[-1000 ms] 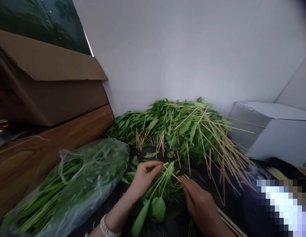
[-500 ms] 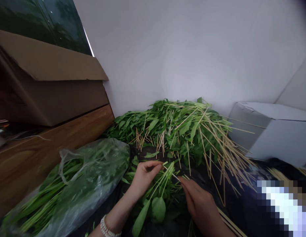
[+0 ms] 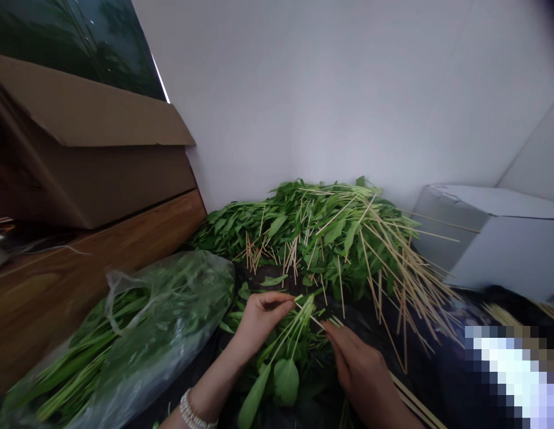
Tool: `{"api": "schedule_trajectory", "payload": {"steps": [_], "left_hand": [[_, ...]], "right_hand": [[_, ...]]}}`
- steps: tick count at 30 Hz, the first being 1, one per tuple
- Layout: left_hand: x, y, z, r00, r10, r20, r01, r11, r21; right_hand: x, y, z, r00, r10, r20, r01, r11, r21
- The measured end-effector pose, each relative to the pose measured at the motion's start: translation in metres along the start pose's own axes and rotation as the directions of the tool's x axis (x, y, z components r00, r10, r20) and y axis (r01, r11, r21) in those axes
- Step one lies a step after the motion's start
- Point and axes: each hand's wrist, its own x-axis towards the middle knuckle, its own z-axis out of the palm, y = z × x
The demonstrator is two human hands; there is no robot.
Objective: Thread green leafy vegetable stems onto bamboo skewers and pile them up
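Note:
My left hand (image 3: 261, 325), with a beaded bracelet on the wrist, is closed in a pinch on the pale end of a green stem. My right hand (image 3: 359, 363) pinches a thin wooden skewer (image 3: 318, 322) that points toward the left fingertips. Between both hands, a bunch of leafy green stems (image 3: 299, 325) gathers along the skewer, with broad leaves hanging down toward me. How many stems the skewer passes through is hard to see. Loose leafy greens (image 3: 319, 345) lie beneath the hands on a dark sheet.
Behind stands a heap of leafy greens on skewers (image 3: 330, 220), sticks jutting right. A clear plastic bag of greens (image 3: 169, 316) lies at left, below a cardboard box (image 3: 124, 179) on a wooden surface (image 3: 138, 244). A white box (image 3: 509, 244) is at right; more skewers (image 3: 415, 402) lie by my right forearm.
Both hands hold almost the same places. The right fingers have shifted very slightly, and the stems stay gathered between the hands.

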Motion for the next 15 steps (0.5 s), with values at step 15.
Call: {"api": "schedule_trajectory", "payload": {"steps": [15], "left_hand": [[0.001,0.008,-0.009,0.992,-0.091,0.092,0.098,0.992,-0.075]], "right_hand": [[0.000,-0.002,0.000,0.999,-0.042,-0.018,0.041,0.998,-0.038]]}}
